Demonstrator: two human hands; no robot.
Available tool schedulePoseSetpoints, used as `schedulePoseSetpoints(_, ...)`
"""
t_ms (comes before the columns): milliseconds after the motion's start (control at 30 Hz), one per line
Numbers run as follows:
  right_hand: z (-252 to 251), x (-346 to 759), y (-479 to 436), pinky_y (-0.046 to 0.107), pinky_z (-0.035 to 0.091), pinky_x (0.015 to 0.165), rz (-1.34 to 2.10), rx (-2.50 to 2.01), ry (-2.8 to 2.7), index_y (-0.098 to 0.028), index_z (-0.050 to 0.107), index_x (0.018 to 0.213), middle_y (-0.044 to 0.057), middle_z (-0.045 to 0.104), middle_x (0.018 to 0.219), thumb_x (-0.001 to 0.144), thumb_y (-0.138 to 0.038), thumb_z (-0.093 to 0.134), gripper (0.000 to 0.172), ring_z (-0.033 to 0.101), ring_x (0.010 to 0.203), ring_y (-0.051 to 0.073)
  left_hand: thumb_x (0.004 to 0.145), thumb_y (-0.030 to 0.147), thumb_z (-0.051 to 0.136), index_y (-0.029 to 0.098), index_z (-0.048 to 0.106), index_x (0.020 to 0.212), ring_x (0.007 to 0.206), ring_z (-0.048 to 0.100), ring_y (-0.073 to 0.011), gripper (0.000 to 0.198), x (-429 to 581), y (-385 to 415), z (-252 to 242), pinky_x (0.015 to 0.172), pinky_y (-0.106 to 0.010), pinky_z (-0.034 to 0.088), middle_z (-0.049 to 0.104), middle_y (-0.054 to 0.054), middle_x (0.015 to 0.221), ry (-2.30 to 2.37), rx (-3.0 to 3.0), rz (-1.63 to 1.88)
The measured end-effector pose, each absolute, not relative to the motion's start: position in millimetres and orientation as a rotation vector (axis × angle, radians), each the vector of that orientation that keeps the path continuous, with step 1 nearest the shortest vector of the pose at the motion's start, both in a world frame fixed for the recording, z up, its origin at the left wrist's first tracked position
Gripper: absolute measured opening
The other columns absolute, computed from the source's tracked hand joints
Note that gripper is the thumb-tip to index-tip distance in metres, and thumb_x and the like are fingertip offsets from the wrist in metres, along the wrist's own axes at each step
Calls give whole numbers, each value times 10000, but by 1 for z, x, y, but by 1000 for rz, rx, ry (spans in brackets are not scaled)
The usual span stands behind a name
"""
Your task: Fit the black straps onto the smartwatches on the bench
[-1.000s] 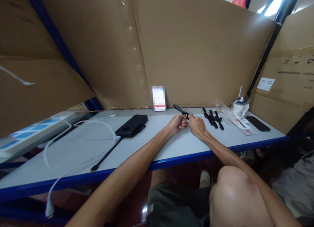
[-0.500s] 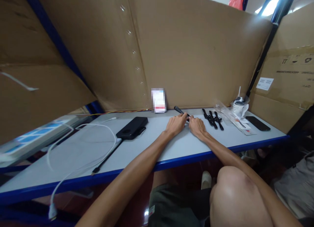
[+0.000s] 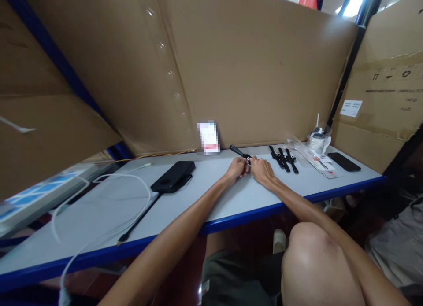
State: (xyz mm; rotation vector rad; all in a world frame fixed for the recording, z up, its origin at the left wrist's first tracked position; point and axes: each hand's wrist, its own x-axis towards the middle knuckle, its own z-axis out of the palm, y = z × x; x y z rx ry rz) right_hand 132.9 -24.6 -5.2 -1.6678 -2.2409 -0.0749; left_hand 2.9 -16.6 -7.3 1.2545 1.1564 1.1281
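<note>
A black tool (image 3: 236, 150) with a long handle lies slanted between my hands, its handle pointing to the back left. My left hand (image 3: 236, 168) is closed at the tool's middle, fingertips pinched near a small shiny part. My right hand (image 3: 262, 169) is closed around the tool's right end, which it hides. Just right of my right hand, three similar black tools (image 3: 283, 160) lie side by side on the grey table (image 3: 205, 196).
A black power bank (image 3: 173, 176) and white cables (image 3: 142, 176) lie at the left. A lit phone (image 3: 209, 138) leans on the cardboard wall. At the right are plastic packaging (image 3: 306, 153), a wrapped cup (image 3: 317, 141) and a dark phone (image 3: 344, 161). A person sits at the far right.
My left hand has drawn back slightly from the tool's handle, and more of the tool's middle shows. The camera view has shifted a little.
</note>
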Motion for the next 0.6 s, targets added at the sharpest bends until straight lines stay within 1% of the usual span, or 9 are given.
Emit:
schedulePoseSetpoints(133,-4,132,-26,327,469,842,-106,-1662,-2257,-124,577,1215,199,721,1036,1071,-358,197,469,694,996,275,877,205,464,186,427,714,347,393,-66,169,2,-17,-5,356,-178,161,423,48,464,1092,1106,1127)
schedulePoseSetpoints(233,-3,131,-27,336,469,850,-120,-1674,-2278,-130,562,1233,196,724,1040,1073,-364,189,469,693,1007,278,897,196,443,190,424,715,338,395,-73,183,2,-16,-4,361,-185,168,422,52,451,1175,1156,1206)
schedulePoseSetpoints(333,-2,131,-27,340,474,844,-140,-1669,-2294,-142,562,1231,181,730,1036,1075,-367,184,466,698,997,279,921,201,405,193,429,724,351,434,-87,198,2,-15,-6,380,-198,218,457,46,471,1265,1234,1235)
schedulePoseSetpoints(433,-2,131,-27,330,475,841,-147,-1665,-2300,-137,575,1217,179,734,1026,1073,-373,196,468,698,998,280,940,219,376,197,443,726,381,477,-110,226,1,-14,-9,437,-218,302,496,31,478,1436,1435,1237)
schedulePoseSetpoints(500,-2,131,-28,324,472,849,-140,-1662,-2306,-131,579,1220,181,733,1031,1072,-379,202,475,695,1009,280,956,241,370,194,484,746,459,545,-143,243,0,-15,-10,519,-239,365,537,2,499,1622,1681,1212)
schedulePoseSetpoints(600,-3,132,-29,327,471,856,-119,-1660,-2309,-129,586,1220,179,729,1042,1070,-383,204,483,692,1015,284,979,269,360,180,563,886,674,649,-221,241,-2,-20,-7,650,-287,408,648,-76,657,1904,2096,1037)
